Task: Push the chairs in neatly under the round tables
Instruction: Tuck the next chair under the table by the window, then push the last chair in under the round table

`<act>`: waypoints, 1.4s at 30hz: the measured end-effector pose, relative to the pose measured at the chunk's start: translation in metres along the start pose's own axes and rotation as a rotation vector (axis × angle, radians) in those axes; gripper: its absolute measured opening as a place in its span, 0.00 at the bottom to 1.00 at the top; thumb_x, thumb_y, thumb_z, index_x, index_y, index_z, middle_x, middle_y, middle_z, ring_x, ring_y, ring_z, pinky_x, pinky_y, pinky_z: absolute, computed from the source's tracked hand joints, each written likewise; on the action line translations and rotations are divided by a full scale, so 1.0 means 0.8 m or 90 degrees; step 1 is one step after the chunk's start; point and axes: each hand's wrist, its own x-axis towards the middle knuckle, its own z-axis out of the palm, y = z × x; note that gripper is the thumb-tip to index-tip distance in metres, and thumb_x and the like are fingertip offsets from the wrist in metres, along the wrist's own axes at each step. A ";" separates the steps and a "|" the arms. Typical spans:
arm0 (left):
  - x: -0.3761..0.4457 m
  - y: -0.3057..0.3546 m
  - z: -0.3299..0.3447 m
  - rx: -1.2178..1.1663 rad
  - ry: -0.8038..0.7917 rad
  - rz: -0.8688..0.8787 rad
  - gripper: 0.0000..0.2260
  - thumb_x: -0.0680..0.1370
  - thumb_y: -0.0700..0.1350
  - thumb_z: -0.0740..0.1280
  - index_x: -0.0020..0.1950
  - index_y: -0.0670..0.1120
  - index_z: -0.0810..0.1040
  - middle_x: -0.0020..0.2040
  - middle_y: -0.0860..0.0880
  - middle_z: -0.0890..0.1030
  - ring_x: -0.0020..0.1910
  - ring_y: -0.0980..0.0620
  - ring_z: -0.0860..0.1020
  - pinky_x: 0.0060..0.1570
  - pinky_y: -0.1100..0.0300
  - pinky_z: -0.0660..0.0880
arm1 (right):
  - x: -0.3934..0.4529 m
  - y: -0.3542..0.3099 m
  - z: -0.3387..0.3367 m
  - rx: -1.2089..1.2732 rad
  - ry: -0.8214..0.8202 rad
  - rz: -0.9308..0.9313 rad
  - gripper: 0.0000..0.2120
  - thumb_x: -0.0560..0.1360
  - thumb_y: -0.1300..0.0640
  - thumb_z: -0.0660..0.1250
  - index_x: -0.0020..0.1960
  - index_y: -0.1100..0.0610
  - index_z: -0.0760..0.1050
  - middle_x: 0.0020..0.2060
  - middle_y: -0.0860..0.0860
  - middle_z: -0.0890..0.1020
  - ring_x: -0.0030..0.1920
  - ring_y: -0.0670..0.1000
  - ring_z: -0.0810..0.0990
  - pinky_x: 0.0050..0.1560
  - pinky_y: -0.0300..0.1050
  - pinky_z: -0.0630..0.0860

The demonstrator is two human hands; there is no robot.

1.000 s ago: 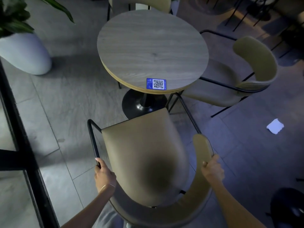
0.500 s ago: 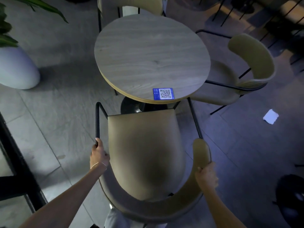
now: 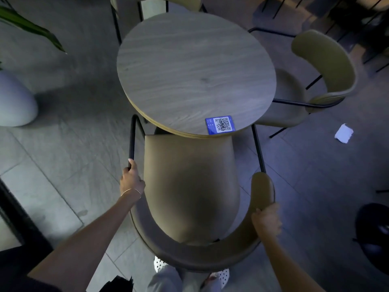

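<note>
Two hands grip the near chair (image 3: 190,186), one on each side. Far left, a pale planter (image 3: 14,102) stands on the tiled floor (image 3: 73,144) under a green leaf (image 3: 31,28). The left hand (image 3: 131,179), a thin bracelet (image 3: 131,191) at its wrist, is wrapped around the chair's black metal armrest bar (image 3: 132,140). The seat's front edge sits just beneath the near rim of the round wooden table (image 3: 195,72), where a blue QR code sticker (image 3: 220,124) lies. The right hand (image 3: 267,221) clasps the padded curved backrest (image 3: 262,199). Further right, a second chair (image 3: 324,66) stands partly under the table's right edge, and a crumpled white paper (image 3: 344,133) lies on the floor.
</note>
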 end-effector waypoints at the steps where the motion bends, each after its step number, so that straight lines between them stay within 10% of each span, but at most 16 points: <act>1: 0.001 0.000 0.001 0.003 -0.002 0.000 0.33 0.77 0.35 0.62 0.78 0.41 0.49 0.64 0.35 0.71 0.61 0.34 0.73 0.58 0.43 0.73 | 0.000 0.000 0.001 0.002 0.004 0.003 0.17 0.78 0.60 0.64 0.63 0.63 0.62 0.56 0.65 0.77 0.58 0.67 0.77 0.58 0.62 0.72; 27: -0.060 0.040 0.000 0.140 -0.034 -0.023 0.34 0.77 0.44 0.65 0.78 0.48 0.51 0.76 0.41 0.58 0.73 0.38 0.60 0.68 0.39 0.63 | 0.015 0.000 -0.010 -0.048 -0.066 -0.081 0.27 0.78 0.61 0.62 0.72 0.65 0.55 0.64 0.65 0.71 0.61 0.64 0.76 0.60 0.58 0.74; 42: -0.200 0.373 0.073 -0.022 -0.042 0.162 0.37 0.77 0.50 0.65 0.79 0.48 0.46 0.78 0.40 0.54 0.76 0.38 0.57 0.73 0.42 0.59 | 0.186 -0.010 -0.255 -0.100 -0.078 -0.434 0.44 0.73 0.45 0.70 0.78 0.55 0.49 0.76 0.58 0.56 0.76 0.60 0.55 0.72 0.60 0.61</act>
